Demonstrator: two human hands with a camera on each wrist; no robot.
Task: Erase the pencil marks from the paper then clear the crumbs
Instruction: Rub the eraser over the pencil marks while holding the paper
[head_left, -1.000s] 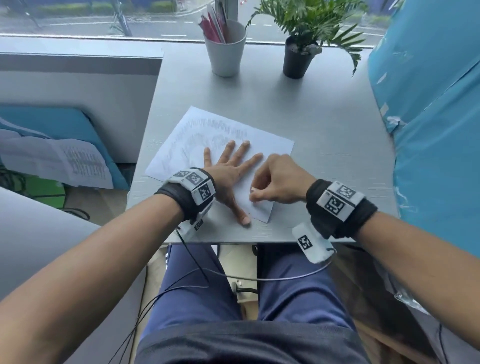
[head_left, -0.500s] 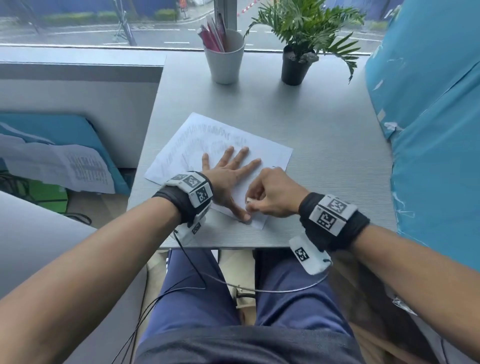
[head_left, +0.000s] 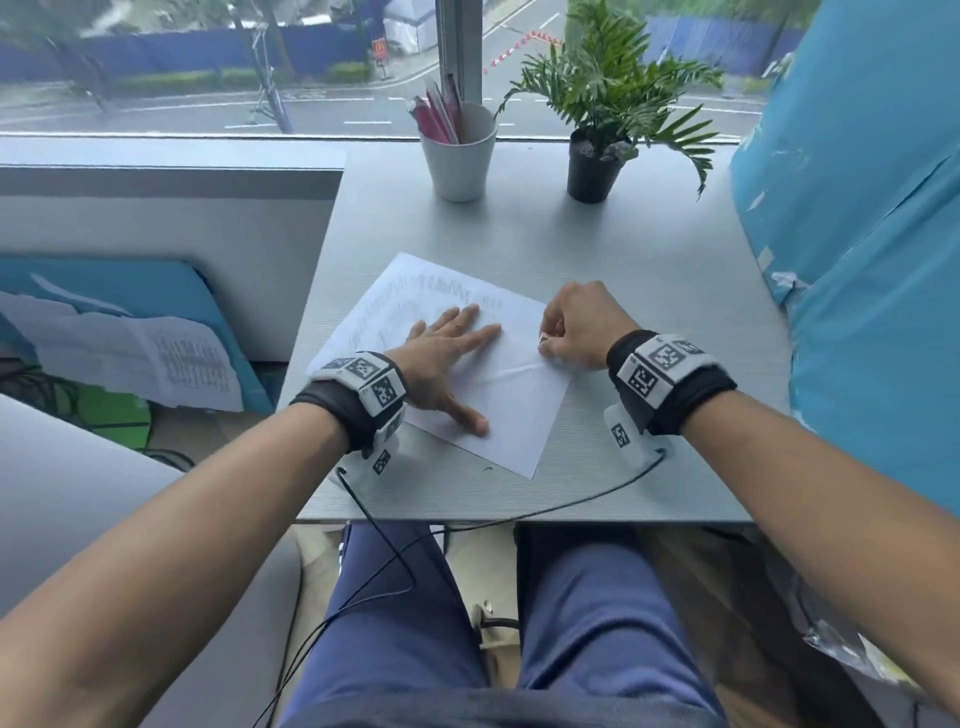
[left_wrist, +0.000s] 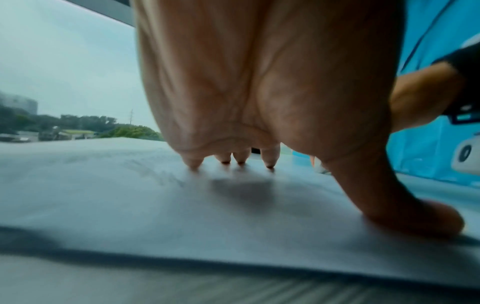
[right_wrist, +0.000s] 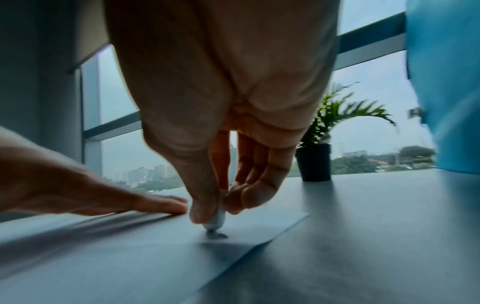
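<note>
Right hand (head_left: 576, 327) pinching eraser (right_wrist: 217, 219) upright on paper (head_left: 511, 415), near its right edge; pencil marks (head_left: 415, 291) lying leftward, beyond flat, spread left hand (head_left: 441, 358).

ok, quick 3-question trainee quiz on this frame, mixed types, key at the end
1. True or false: the left hand lies flat with spread fingers on the paper.
2. Multiple choice: the right hand pinches (A) a pencil from the cup, (B) an eraser, (C) nothing.
3. Fill in: pencil marks remain on the paper's ___ part, toward the window.

Key
1. True.
2. B, tip down at the paper.
3. Far; the near part looks blank.
</note>
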